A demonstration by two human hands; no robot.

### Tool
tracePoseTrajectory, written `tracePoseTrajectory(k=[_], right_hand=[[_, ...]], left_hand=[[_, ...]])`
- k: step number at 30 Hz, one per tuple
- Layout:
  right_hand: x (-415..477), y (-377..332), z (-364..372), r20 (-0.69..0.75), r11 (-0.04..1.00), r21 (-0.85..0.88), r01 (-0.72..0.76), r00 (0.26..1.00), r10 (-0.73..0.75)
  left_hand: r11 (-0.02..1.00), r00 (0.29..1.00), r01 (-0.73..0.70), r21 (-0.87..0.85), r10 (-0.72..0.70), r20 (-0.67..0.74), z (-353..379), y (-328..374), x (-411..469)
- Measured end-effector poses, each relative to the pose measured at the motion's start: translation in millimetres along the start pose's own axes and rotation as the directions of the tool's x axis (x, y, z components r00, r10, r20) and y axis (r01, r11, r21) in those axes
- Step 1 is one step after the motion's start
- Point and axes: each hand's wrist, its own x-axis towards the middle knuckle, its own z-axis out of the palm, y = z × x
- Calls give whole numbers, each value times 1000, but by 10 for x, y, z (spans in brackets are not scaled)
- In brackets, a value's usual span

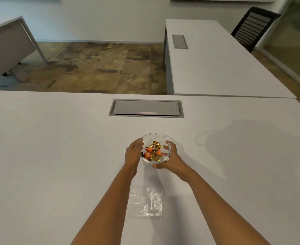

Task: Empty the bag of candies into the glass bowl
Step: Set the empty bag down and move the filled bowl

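Both hands cup the glass bowl (156, 149) on the white surface (57, 156): left hand (133, 152) and right hand (172, 157) each close their grip on its sides, steadying it. The candies (153, 151) sit inside; the bag (146, 203) (clear, apparently emptied) lies flat nearer the person.

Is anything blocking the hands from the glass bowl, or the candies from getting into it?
Nothing visible. The left hand and right hand cup the glass bowl, candies are inside it, and the bag lies flat nearer the person.
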Motion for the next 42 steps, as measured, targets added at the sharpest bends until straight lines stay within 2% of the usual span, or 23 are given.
tracePoseTrajectory(k=[10, 19, 30, 42], right_hand=[[-173, -248, -1105, -99, 1000, -8, 1, 995, -2], [-324, -39, -2221, -129, 999, -24, -32, 991, 28], [-203, 339, -3103, -94, 993, -31, -116, 989, 112], [0, 713, -3434, -27, 984, -31, -173, 985, 172]], left_hand=[[997, 981, -74, 39, 65, 182, 939, 476, -53], [997, 957, -58, 48, 42, 289, 2011, 486, -91], [997, 954, 19, 70, -39, 298, 2930, 192, 60], [993, 967, 27, 113, -55, 249, 3285, -171, 212]])
